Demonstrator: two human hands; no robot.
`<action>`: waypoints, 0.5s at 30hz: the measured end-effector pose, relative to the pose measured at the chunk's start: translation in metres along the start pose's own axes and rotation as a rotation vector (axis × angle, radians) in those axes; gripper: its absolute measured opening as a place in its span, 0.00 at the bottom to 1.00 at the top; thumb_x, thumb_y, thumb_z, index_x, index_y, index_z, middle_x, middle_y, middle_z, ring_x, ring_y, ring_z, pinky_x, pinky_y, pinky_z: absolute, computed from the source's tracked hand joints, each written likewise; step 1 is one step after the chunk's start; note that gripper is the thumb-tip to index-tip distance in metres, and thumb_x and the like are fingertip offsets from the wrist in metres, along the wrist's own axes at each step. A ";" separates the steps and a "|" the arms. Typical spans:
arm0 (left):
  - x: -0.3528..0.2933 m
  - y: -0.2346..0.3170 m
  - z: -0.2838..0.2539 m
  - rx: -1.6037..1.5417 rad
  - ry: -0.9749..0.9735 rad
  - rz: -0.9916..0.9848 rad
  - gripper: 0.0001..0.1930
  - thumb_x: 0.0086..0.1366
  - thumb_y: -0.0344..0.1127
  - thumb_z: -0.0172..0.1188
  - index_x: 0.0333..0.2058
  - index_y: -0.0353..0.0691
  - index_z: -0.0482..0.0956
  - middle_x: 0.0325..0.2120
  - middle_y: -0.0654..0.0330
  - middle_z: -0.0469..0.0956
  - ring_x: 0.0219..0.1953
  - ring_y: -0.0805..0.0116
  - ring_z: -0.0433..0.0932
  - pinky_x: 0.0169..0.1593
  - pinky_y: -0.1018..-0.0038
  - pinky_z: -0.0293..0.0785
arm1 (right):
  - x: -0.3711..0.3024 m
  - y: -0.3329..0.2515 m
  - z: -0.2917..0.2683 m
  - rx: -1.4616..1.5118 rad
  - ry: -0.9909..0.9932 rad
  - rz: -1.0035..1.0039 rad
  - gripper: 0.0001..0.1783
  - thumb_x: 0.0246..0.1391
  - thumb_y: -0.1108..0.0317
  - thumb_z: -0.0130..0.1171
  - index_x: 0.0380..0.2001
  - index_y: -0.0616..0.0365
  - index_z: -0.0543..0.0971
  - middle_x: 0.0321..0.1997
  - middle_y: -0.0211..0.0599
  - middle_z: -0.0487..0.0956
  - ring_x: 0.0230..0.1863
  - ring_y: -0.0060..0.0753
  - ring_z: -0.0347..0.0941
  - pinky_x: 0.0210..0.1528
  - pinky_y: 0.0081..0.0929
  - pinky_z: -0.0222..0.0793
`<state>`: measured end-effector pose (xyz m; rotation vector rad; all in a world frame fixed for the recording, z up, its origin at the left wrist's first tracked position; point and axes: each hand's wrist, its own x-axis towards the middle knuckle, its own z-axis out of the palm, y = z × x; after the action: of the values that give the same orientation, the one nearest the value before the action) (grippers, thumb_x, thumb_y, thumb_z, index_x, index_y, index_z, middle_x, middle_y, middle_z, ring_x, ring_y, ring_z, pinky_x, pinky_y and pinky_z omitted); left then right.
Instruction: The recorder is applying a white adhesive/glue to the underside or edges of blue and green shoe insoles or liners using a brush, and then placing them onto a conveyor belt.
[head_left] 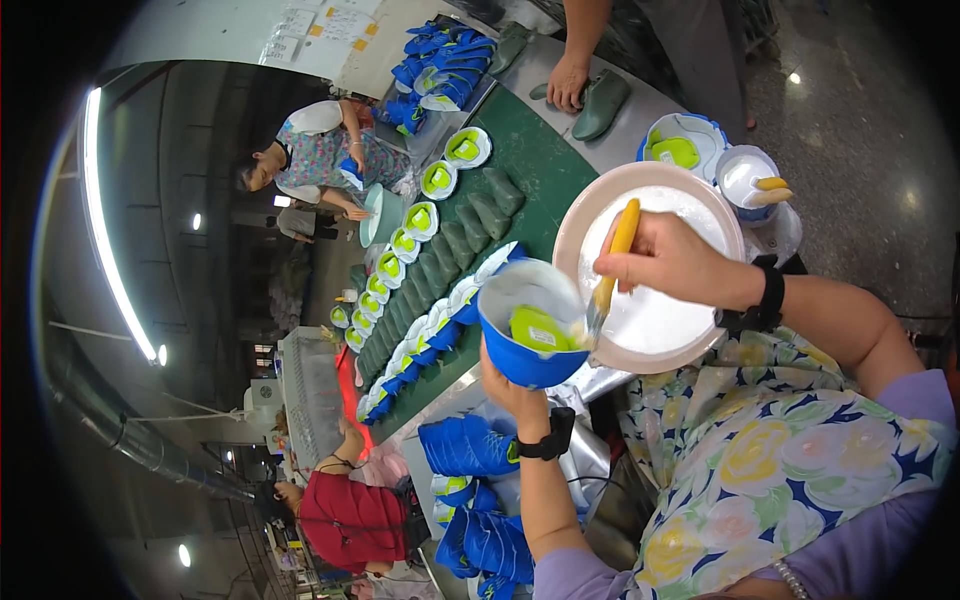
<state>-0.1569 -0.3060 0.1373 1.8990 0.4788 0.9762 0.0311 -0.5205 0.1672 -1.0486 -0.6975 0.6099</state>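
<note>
My left hand (512, 392) grips a blue shoe upper (535, 366) from its underside and tips its opening toward me. White lining and a lime-green piece with a pale label show inside. In my right hand (685, 262) is a yellow-handled brush (624, 232), fingers closed round the handle. Its bristles meet the rim of the upper, beside the green piece. Behind and beneath my right hand sits a wide pale-pink basin (600, 190) of white liquid. The edge of the shoe upper overlaps the basin in this view.
A green work surface (553, 165) bears rows of blue-and-white shoe uppers (425, 330) and dark green shoe lasts (478, 222). A white pot (740, 172) holds yellow-handled brushes. More blue uppers (470, 447) lie beside my left arm. A co-worker's hand (568, 82) touches a last.
</note>
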 end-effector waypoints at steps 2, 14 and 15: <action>-0.001 -0.012 -0.018 -0.278 -0.133 -0.244 0.25 0.66 0.37 0.58 0.60 0.38 0.67 0.57 0.52 0.70 0.57 0.59 0.72 0.58 0.63 0.72 | 0.007 0.000 -0.007 -0.018 -0.030 -0.096 0.12 0.57 0.68 0.62 0.39 0.64 0.76 0.35 0.37 0.81 0.34 0.22 0.78 0.39 0.18 0.73; 0.011 -0.017 0.007 -0.383 -0.196 -0.216 0.26 0.67 0.40 0.56 0.61 0.40 0.65 0.59 0.53 0.68 0.58 0.58 0.71 0.59 0.61 0.71 | 0.017 -0.003 0.019 -0.459 -0.369 -0.786 0.11 0.55 0.65 0.63 0.34 0.61 0.76 0.34 0.41 0.79 0.36 0.46 0.78 0.40 0.33 0.74; 0.013 -0.016 0.007 -0.388 -0.196 -0.213 0.26 0.68 0.40 0.55 0.61 0.40 0.64 0.59 0.53 0.68 0.58 0.58 0.71 0.59 0.61 0.70 | 0.021 -0.004 0.014 -0.548 -0.326 -0.672 0.12 0.55 0.64 0.63 0.33 0.61 0.75 0.33 0.42 0.79 0.35 0.47 0.78 0.39 0.34 0.74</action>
<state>-0.1425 -0.2930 0.1271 1.5389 0.3388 0.6782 0.0344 -0.4990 0.1801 -1.1275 -1.4811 -0.0135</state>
